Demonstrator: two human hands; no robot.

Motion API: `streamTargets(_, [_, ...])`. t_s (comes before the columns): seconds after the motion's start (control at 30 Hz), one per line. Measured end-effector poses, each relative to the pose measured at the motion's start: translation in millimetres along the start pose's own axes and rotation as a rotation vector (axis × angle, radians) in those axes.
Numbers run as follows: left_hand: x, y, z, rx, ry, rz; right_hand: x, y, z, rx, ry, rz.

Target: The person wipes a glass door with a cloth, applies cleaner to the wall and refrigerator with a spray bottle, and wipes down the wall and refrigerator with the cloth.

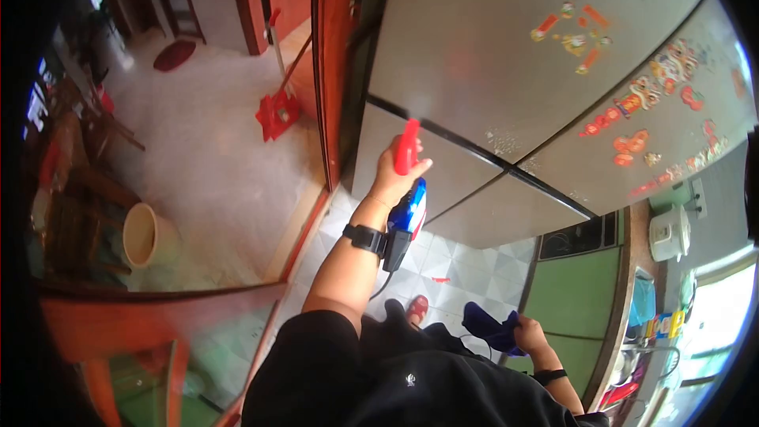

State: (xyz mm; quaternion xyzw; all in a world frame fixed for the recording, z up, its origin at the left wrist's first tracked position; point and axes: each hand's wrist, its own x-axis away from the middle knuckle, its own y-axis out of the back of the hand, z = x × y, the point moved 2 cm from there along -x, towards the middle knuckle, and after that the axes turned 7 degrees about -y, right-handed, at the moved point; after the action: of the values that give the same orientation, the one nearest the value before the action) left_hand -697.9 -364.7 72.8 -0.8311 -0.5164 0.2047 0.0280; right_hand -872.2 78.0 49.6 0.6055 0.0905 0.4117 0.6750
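My left hand (pixel 393 174) is wrapped round a spray bottle (pixel 408 148) with a red trigger head, held up in front of the refrigerator (pixel 466 39). A faint mist and white foamy spots show on the grey doors near the black seam. A blue, glossy part (pixel 410 204) hangs below the hand, beside a black watch on the wrist. Low on the right, my right hand (pixel 531 335) grips a dark blue cloth (pixel 490 327) near the green cabinet (pixel 573 292).
On the left stand a red door frame (pixel 322 71), a beige bucket (pixel 141 236) and a red dustpan (pixel 277 114). At the right a counter (pixel 632 269) holds a white rice cooker (pixel 670 234). Red stickers (pixel 632 103) decorate the refrigerator doors.
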Motion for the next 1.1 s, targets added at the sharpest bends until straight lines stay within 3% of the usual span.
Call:
streamTargets(0.07, [-17.2,9.5,-35.9,-0.056,-0.088,-0.077,16.3,-0.6,4.3,-0.054,-0.004,-0.044])
streamTargets(0.17, [-48.8,6.1,-105.4,-0.138,-0.302,0.029,46.2,-14.6,-1.2,-0.067,-0.132,-0.069])
streamTargets(0.27, [-74.3,0.7,-169.1,-0.016,-0.298,0.021,74.5,-35.2,-14.8,-0.06,-0.193,-0.069])
streamTargets(0.4, [-86.0,-9.4,-225.9,0.011,-0.452,0.072,96.1,-54.1,-38.9,-0.099,-0.264,-0.07])
streamTargets(0.53, [-66.4,-27.4,-215.8,0.032,-0.241,0.133,103.9,-51.2,-58.6,-0.143,-0.336,-0.065])
streamTargets(0.6, [-40.2,-47.1,-182.5,-0.205,-0.209,0.279,102.5,-51.7,-75.3,-0.184,-0.373,-0.083])
streamTargets(0.63, [-17.0,-70.1,-170.1,-0.33,-0.256,0.392,104.8,-53.5,-87.9,-0.202,-0.38,-0.067])
streamTargets(0.67, [6.9,-88.3,-154.1,-0.397,-0.033,0.489,105.0,-63.1,-105.1,-0.169,-0.395,-0.006])
streamTargets(0.7, [29.5,-107.9,-131.3,-0.284,-0.047,0.631,120.4,-42.0,-101.7,-0.265,-0.434,-0.034])
streamTargets(0.73, [54.7,-128.2,-110.6,-0.335,0.077,0.727,135.0,-32.0,-110.2,-0.274,-0.483,0.051])
streamTargets(0.8, [98.3,-179.2,-70.9,-0.377,0.273,0.829,157.7,-41.4,-151.5,-0.408,-0.491,-0.001])
streamTargets(0.87, [146.5,-257.0,-63.9,-0.293,0.343,0.937,187.7,-61.1,-202.3,-0.45,-0.579,-0.008])
streamTargets(0.93, [189.5,-346.1,-60.7,-0.2,0.3,1.079,219.9,-58.0,-243.5,-0.523,-0.693,0.006])
streamTargets(1.03, [256.2,-491.8,-72.4,-0.158,0.022,1.313,283.9,-76.3,-309.4,-0.587,-0.841,-0.052])
streamTargets(1.1, [312.2,-582.3,-83.6,0.031,-0.068,1.351,335.3,-82.7,-334.9,-0.655,-0.986,-0.093])
